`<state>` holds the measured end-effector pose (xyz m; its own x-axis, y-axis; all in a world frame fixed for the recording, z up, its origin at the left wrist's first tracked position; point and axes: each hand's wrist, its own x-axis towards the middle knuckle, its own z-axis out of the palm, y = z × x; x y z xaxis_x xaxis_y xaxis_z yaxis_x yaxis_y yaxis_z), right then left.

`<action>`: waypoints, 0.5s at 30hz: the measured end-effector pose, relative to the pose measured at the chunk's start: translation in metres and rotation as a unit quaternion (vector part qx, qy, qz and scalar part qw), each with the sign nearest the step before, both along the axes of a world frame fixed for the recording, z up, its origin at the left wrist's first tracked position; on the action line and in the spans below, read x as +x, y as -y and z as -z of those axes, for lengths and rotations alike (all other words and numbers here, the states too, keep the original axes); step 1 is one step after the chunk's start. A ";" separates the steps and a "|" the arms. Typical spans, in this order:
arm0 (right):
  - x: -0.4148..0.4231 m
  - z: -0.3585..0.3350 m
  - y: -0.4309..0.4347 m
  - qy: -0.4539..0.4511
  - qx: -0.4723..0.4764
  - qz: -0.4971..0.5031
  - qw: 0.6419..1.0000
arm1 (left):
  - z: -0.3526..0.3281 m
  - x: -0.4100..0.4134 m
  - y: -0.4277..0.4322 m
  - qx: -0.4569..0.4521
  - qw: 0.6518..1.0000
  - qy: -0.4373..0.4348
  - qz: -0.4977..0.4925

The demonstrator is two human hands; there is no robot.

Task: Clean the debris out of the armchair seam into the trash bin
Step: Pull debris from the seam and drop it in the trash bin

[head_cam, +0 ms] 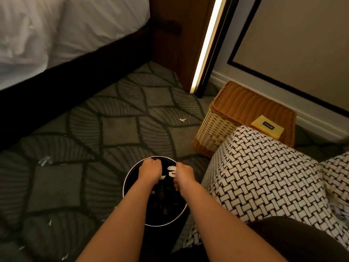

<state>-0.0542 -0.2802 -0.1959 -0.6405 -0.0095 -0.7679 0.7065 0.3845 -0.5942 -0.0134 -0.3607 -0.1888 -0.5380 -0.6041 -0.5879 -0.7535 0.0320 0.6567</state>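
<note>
Hands over bin | left hand [150, 170] and right hand [184, 173] hang side by side, fingers turned down, above round black trash bin [130, 173] on grey leaf-patterned carpet [113, 125] | white paper-like scraps [171, 171] between them, grip unclear | black-and-white woven-fabric armchair [255, 178] just right of bin | tan wicker basket [213, 125] beyond

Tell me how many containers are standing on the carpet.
2. The black trash bin stands beside the armchair; the wicker basket stands by the wall. Others may be hidden.

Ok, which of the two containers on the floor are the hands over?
The round black trash bin beside the armchair: the left hand and right hand are over its open mouth. The wicker basket stands apart from them.
</note>
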 end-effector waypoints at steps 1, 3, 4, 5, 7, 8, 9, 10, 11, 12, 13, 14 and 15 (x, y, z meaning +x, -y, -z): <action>0.000 0.008 0.004 0.009 0.001 0.001 1.000 | 0.006 -0.004 0.002 0.003 0.999 0.021 0.024; 0.000 0.021 0.009 0.023 0.010 -0.009 1.000 | 0.019 -0.009 0.007 0.006 0.997 0.047 0.064; 0.000 0.026 0.011 0.028 0.019 -0.022 0.999 | 0.021 -0.010 0.008 0.017 0.996 0.054 0.076; 0.001 0.031 0.013 0.034 0.025 -0.035 0.998 | 0.024 -0.010 0.009 0.021 0.994 0.061 0.085; 0.002 0.037 0.016 0.054 0.023 -0.048 0.997 | 0.026 -0.011 0.011 0.020 0.989 0.091 0.113; 0.002 0.037 0.015 0.070 0.018 -0.044 0.996 | 0.028 -0.010 0.012 0.009 0.985 0.102 0.137; 0.002 0.039 0.014 0.083 0.018 -0.044 0.995 | 0.028 -0.009 0.013 0.007 0.982 0.112 0.154; 0.002 0.038 0.014 0.096 0.020 -0.043 0.994 | 0.030 -0.009 0.014 0.008 0.978 0.119 0.168; -0.001 0.040 0.011 0.092 0.024 -0.037 0.995 | 0.030 -0.008 0.015 -0.001 0.976 0.123 0.177; -0.003 0.038 0.010 0.090 0.025 -0.032 0.995 | 0.030 -0.006 0.016 -0.012 0.975 0.129 0.178; -0.005 0.038 0.008 0.081 0.024 -0.029 0.996 | 0.029 -0.006 0.017 -0.022 0.976 0.128 0.173; -0.006 0.033 0.007 0.076 0.019 -0.034 0.996 | 0.029 -0.006 0.017 -0.030 0.977 0.120 0.173; -0.008 0.029 0.004 0.060 0.017 -0.042 0.997 | 0.026 -0.006 0.016 -0.032 0.978 0.102 0.177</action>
<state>-0.0619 -0.2843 -0.2249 -0.5428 -0.0317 -0.8393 0.7358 0.4638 -0.4934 -0.0191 -0.3767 -0.2148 -0.5953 -0.4394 -0.6727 -0.8031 0.3511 0.4814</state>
